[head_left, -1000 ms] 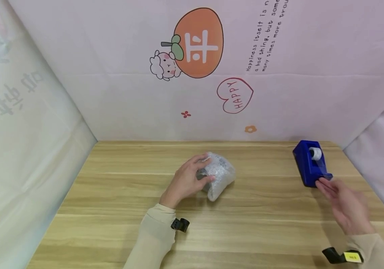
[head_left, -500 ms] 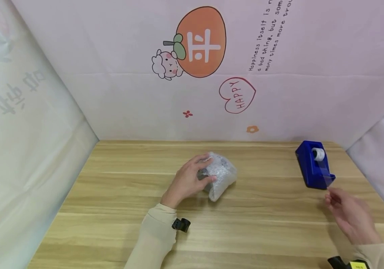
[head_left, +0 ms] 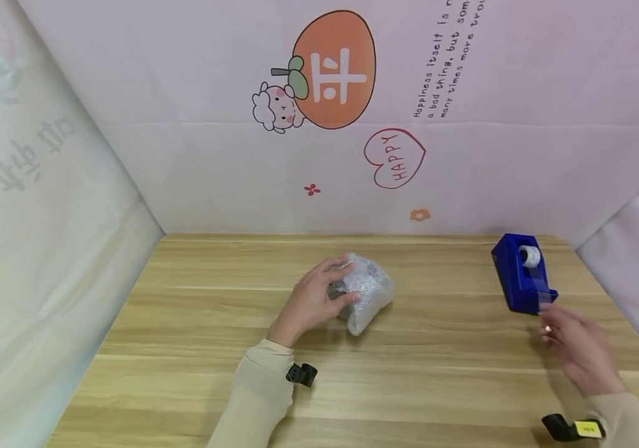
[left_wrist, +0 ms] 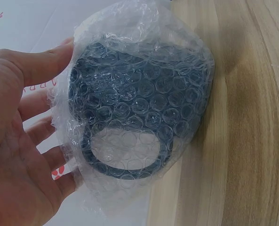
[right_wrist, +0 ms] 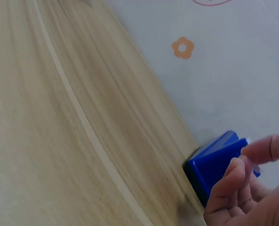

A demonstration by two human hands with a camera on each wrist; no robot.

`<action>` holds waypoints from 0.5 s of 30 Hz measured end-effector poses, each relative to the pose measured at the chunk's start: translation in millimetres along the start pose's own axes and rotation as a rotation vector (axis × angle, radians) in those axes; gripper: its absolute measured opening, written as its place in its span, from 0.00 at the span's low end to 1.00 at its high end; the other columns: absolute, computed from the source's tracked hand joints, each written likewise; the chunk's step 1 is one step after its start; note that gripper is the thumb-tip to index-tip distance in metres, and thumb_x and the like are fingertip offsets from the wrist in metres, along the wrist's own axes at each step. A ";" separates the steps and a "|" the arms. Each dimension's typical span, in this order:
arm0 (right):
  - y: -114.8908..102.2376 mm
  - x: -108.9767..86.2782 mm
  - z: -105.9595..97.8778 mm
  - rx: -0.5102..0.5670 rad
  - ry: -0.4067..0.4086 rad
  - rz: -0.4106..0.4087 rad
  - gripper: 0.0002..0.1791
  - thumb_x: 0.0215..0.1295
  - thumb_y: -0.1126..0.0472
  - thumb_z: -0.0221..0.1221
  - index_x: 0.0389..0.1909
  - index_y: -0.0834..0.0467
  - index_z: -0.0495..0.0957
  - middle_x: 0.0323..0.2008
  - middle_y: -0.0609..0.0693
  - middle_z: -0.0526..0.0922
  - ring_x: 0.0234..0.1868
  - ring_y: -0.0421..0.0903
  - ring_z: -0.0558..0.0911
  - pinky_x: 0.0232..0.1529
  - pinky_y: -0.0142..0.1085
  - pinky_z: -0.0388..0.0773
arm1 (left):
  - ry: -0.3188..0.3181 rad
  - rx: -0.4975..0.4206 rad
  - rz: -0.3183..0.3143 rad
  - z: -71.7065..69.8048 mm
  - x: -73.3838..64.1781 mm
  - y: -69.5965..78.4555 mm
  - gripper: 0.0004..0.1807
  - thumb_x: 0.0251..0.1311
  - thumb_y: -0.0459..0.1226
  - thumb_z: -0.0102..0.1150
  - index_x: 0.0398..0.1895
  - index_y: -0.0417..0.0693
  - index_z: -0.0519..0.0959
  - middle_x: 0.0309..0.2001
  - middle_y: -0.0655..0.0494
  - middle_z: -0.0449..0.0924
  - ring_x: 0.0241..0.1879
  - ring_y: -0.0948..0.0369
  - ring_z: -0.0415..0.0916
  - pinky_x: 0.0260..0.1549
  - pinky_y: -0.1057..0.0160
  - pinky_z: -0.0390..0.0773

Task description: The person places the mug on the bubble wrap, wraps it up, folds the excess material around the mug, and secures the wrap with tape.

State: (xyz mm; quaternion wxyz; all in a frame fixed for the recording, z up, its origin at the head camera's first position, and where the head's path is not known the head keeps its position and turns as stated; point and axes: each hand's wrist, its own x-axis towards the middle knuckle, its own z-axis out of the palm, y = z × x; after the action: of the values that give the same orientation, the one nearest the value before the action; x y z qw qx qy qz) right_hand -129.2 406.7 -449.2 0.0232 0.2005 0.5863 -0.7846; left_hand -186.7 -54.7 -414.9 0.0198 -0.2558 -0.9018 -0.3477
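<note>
A dark mug [left_wrist: 134, 89] with a looped handle is wrapped in clear bubble wrap [head_left: 372, 289] and stands on the table. My left hand [head_left: 312, 302] holds this bundle from its left side, thumb and fingers spread around the wrap. To the right is a blue tape dispenser [head_left: 512, 280] carrying a small roll of clear tape [head_left: 530, 256]. Just in front of its cutting edge, my right hand [head_left: 579, 348] pinches the free end of the tape between thumb and index finger. In the right wrist view, these fingertips overlap the dispenser.
The wood-grain table [head_left: 213, 386] meets a printed white backdrop [head_left: 213, 180] directly behind the dispenser. Fabric side walls rise at left and right. Each wrist wears a black camera mount, and both sleeves are beige.
My right hand goes from straight fingers at the dispenser's front to pinching the tape. It drew a short length toward me, then moved slightly back up. The left hand keeps its hold.
</note>
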 end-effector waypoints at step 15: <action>-3.9 15.1 -9.2 -0.258 0.207 -0.054 0.06 0.61 0.52 0.72 0.25 0.42 0.88 0.27 0.37 0.81 0.26 0.36 0.78 0.24 0.28 0.78 | 0.003 -0.002 -0.009 -0.8 1.2 1.6 0.35 0.65 0.50 0.67 0.72 0.48 0.71 0.76 0.56 0.63 0.72 0.49 0.62 0.69 0.45 0.64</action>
State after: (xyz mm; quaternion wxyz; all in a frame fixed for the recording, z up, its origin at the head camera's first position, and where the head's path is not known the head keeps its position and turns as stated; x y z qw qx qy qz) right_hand -141.5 419.5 -452.9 -0.0328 0.2596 0.6867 -0.6782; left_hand -187.1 -53.6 -413.1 0.0195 -0.2511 -0.9026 -0.3491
